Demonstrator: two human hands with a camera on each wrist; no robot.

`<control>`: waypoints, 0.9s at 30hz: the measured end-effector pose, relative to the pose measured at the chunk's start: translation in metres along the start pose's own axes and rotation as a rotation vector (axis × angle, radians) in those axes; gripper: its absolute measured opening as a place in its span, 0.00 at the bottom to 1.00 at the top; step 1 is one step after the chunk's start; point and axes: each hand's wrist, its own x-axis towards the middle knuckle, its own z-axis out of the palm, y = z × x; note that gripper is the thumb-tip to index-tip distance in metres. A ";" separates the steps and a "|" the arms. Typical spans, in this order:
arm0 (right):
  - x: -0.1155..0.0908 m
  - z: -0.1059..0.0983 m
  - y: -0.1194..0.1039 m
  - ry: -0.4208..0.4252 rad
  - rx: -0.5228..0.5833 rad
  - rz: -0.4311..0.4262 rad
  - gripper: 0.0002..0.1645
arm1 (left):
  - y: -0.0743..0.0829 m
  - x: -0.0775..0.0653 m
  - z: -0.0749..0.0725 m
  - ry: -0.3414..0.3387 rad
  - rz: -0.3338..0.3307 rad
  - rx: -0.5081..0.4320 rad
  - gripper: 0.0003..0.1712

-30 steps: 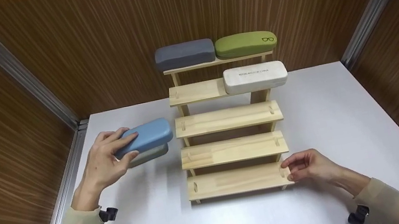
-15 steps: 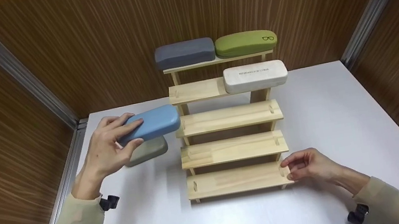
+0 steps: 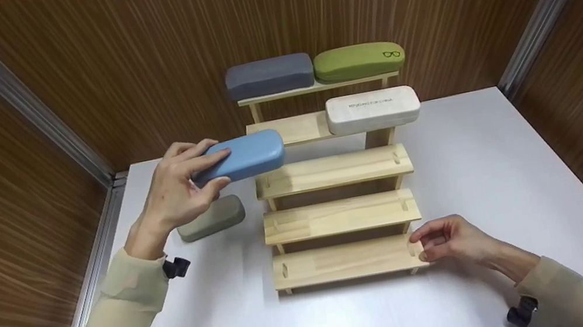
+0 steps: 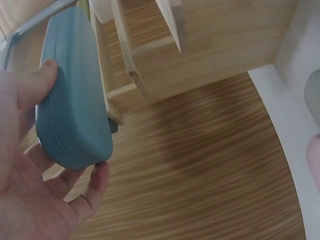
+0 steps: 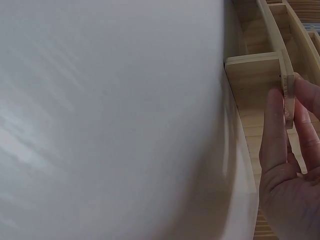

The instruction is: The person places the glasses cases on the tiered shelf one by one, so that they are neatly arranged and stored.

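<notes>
My left hand [image 3: 180, 188] grips a light blue glasses case [image 3: 251, 155] by its left end, thumb on one long side and fingers on the other. The case is held up in the air and overlaps the left end of the second shelf from the top in the head view. In the left wrist view the blue case [image 4: 75, 95] shows its seam along the thumb's side. My right hand [image 3: 453, 243] pinches the right end of the lowest shelf of a stepped wooden rack [image 3: 349, 260]. In the right wrist view, thumb and fingers lie on either face of that shelf end [image 5: 288, 102].
A grey-green glasses case [image 3: 215, 218] lies on the white table left of the rack. Grey-blue [image 3: 270, 76] and green [image 3: 359, 61] cases stand on the top shelf. A white case [image 3: 372, 110] sits on the right of the second shelf. Wood-grain walls [image 3: 265, 8] enclose the table.
My left hand has carried the blue case up and to the right, from beside the rack to over its left side, uncovering the grey-green case. My right hand has stayed put.
</notes>
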 end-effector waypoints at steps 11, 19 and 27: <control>-0.002 0.001 -0.004 0.000 0.028 0.000 0.22 | 0.007 0.032 0.013 -0.020 -0.004 -0.046 0.27; -0.001 0.000 -0.002 0.012 -0.005 0.011 0.28 | 0.007 0.056 0.028 -0.055 -0.023 -0.065 0.27; 0.000 -0.002 0.000 -0.002 -0.018 -0.004 0.30 | 0.008 0.076 0.042 -0.062 -0.024 -0.071 0.27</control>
